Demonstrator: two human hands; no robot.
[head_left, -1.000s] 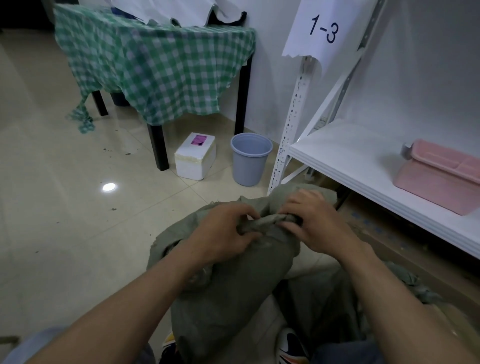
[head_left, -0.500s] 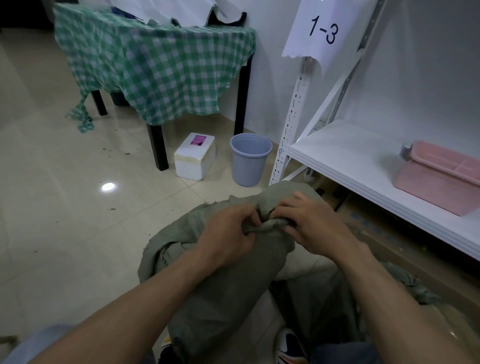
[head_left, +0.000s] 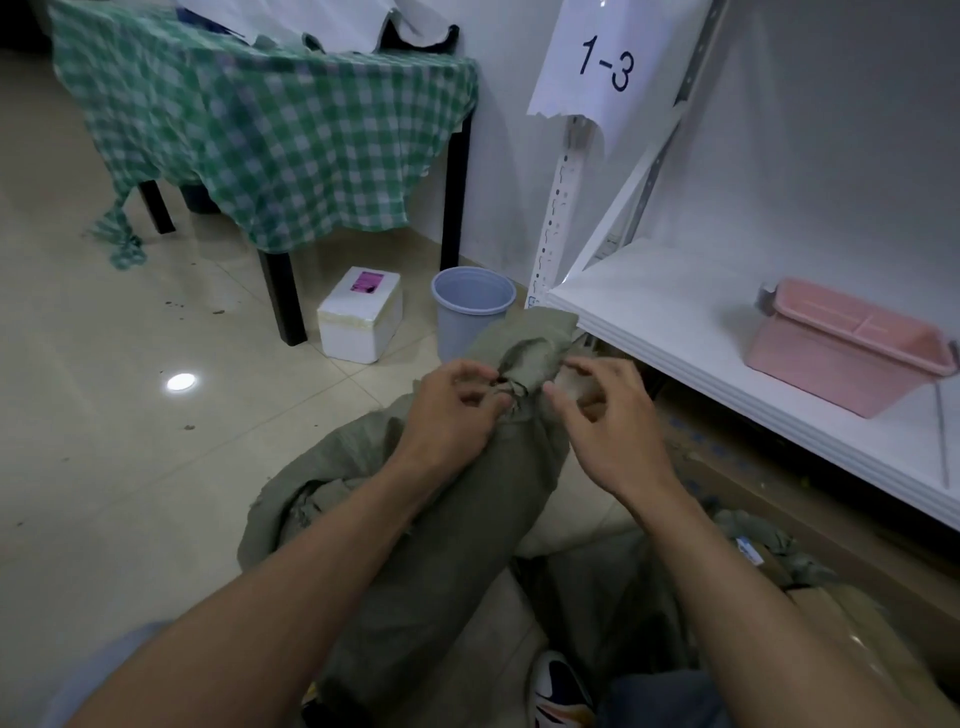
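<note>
Centre frame: left hand (head_left: 457, 410) pinches the gathered neck of the olive sack (head_left: 467, 545). Right hand (head_left: 602, 421) is loosely spread, fingers half-curled, just beside the neck; contact unclear.

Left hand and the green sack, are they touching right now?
Touching. The head view shows the left hand with its fingers pinching the gathered neck of the green sack, no gap between them.

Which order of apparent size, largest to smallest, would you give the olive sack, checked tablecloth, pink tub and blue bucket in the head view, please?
1. The olive sack and checked tablecloth: too alike to rank, and the sack is nearer.
2. The pink tub.
3. The blue bucket.
</note>
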